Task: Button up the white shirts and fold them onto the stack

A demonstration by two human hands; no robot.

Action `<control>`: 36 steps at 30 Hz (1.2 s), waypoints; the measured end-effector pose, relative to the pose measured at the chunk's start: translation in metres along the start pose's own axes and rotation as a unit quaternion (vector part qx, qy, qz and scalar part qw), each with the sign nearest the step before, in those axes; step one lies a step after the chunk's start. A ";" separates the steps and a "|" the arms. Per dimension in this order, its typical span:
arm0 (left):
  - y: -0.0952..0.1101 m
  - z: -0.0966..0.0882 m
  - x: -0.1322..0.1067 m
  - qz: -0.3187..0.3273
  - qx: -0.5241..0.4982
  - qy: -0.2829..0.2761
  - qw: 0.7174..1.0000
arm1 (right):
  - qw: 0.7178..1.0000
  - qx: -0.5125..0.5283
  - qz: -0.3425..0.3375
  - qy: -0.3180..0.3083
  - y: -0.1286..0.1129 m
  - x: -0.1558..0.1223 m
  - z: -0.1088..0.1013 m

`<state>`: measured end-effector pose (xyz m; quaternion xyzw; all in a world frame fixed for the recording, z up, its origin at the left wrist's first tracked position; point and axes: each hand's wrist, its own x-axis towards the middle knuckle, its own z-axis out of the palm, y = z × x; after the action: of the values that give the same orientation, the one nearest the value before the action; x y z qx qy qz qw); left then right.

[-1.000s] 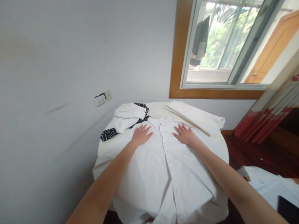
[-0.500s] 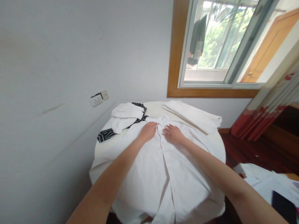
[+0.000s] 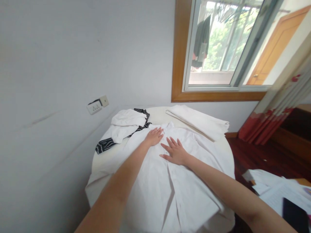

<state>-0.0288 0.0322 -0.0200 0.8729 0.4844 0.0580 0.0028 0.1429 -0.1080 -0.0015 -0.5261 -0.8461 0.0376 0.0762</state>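
Note:
A white button-up shirt (image 3: 184, 191) lies spread front-up over a small round table (image 3: 103, 158). My left hand (image 3: 153, 136) rests flat near the collar, fingers apart, pressing the cloth. My right hand (image 3: 175, 152) lies flat on the button placket just below it, fingers spread. Neither hand grips anything.
A crumpled white garment with black-and-white striped trim (image 3: 123, 124) sits at the table's back left. A folded white cloth (image 3: 201, 121) lies at the back right. The wall with a socket (image 3: 97, 104) is on the left, a window (image 3: 218, 48) behind, papers and a dark device (image 3: 291, 210) at lower right.
Both hands moved in from the shirt's chest sides to the collar, then my right hand slid down along the placket toward me. The view shifted slightly right.

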 end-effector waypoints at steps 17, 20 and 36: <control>0.033 0.001 -0.001 -0.026 0.006 0.032 0.999 | 0.986 -0.033 0.159 0.045 0.096 0.065 0.003; 0.031 0.003 0.001 -0.027 -0.005 0.035 0.999 | 0.984 -0.024 0.170 0.048 0.098 0.067 0.008; -0.026 -0.060 -0.060 -0.158 0.139 0.175 0.962 | 0.985 -0.061 0.157 0.031 0.095 0.062 0.005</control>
<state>-0.0888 -0.0083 0.0321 0.7533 0.6125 0.1406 -0.1941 0.1988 -0.0103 -0.0145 -0.6568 -0.7511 -0.0187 0.0635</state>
